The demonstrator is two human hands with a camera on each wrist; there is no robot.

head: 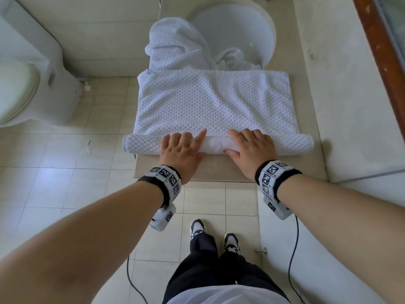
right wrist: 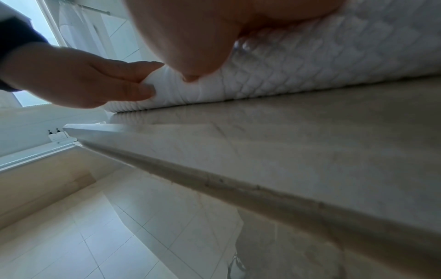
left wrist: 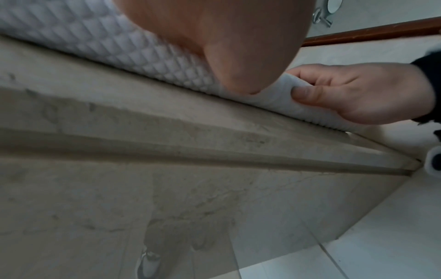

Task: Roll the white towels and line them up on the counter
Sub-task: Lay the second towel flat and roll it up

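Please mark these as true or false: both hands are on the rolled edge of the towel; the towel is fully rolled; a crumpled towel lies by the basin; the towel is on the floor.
1. Both hands are on the rolled edge. True: the left hand and right hand grip the roll of the towel.
2. The towel is fully rolled. False: most of it lies flat.
3. A crumpled towel lies by the basin. True.
4. The towel is on the floor. False: it lies on the counter.
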